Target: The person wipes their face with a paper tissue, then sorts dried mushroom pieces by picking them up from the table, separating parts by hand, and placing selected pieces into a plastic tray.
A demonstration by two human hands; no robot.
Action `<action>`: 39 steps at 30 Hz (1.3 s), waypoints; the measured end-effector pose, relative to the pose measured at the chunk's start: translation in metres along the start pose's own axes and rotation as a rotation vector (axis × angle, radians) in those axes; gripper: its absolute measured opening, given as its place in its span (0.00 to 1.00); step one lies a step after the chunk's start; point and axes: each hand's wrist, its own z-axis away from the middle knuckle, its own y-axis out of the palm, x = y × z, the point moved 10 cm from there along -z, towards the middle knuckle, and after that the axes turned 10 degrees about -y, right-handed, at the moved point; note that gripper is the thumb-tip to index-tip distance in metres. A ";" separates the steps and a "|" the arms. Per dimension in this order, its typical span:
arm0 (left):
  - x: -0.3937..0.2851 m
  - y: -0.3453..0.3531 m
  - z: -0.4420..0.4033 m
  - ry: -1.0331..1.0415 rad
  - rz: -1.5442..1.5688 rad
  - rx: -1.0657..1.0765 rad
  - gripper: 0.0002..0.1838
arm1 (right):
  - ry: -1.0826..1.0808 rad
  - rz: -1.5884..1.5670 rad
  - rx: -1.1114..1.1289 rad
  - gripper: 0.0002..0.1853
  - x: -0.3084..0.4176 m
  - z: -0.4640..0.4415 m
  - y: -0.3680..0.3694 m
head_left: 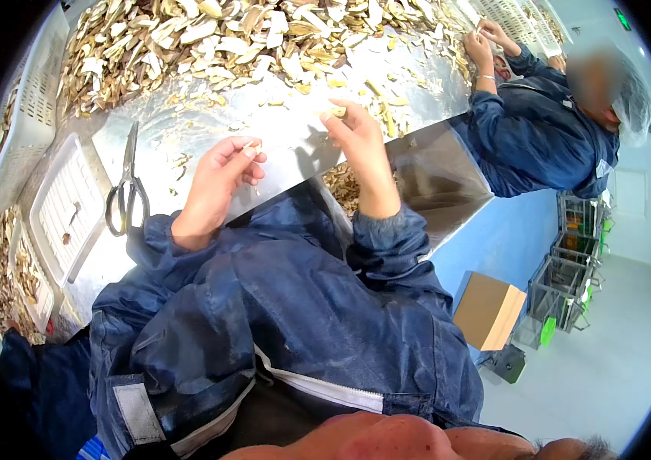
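Note:
Over the front edge of the metal table, my left hand (217, 178) is closed in a pinch on a small pale mushroom piece (253, 143). My right hand (360, 146) is to the right of it, thumb and forefinger closed on a small yellowish mushroom slice (336, 112). A large heap of sliced dried mushrooms (249, 42) covers the far part of the table, with loose slices and crumbs in front of it. Black-handled scissors (129, 188) lie on the table left of my left hand, blades pointing away. Both hands are apart from the heap.
A white tray (72, 207) with a few dark bits lies at the left, beside a tall white perforated crate (30, 115). Below the table edge, mushroom pieces (342, 188) fill a container. A co-worker (540, 130) works at the right. A cardboard box (489, 310) stands lower right.

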 end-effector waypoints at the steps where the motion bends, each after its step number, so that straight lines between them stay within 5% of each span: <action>1: -0.001 0.001 0.001 0.003 0.010 0.003 0.13 | -0.057 0.258 0.018 0.26 0.005 -0.005 -0.013; 3: -0.002 0.002 -0.001 -0.002 0.038 0.021 0.13 | -0.202 0.634 -0.057 0.22 0.019 -0.024 -0.037; 6: 0.005 0.002 -0.003 -0.026 0.091 0.059 0.12 | -0.383 0.793 -0.237 0.16 0.032 -0.058 -0.062; 12: -0.001 0.009 0.003 -0.046 0.197 0.082 0.10 | -0.298 1.204 -0.220 0.08 0.010 -0.119 -0.048; 16: 0.000 0.001 0.003 -0.055 0.193 0.131 0.12 | -0.316 1.112 -0.201 0.08 0.012 -0.106 -0.050; 19: 0.001 0.010 -0.004 -0.088 0.222 0.120 0.16 | -0.213 0.709 -0.182 0.10 0.038 -0.063 -0.042; 23: -0.009 0.046 -0.011 -0.128 0.415 0.130 0.23 | -0.101 0.202 0.368 0.12 0.039 -0.013 0.044; 24: -0.008 0.049 -0.014 -0.131 0.450 0.143 0.24 | -0.229 0.286 0.395 0.12 0.049 -0.012 0.049; 27: 0.012 0.034 -0.021 -0.177 0.428 0.155 0.21 | -0.186 0.761 0.010 0.11 0.047 -0.053 -0.005; 29: 0.029 0.023 -0.023 -0.218 0.453 0.229 0.18 | -0.361 1.081 -0.173 0.10 0.030 -0.082 -0.034; 32: 0.025 0.018 -0.017 -0.219 0.465 0.202 0.15 | -0.310 1.246 -0.141 0.11 0.014 -0.094 -0.041; 39: 0.023 0.017 -0.015 -0.190 0.418 0.105 0.17 | -0.085 0.689 -0.005 0.13 0.031 -0.064 -0.029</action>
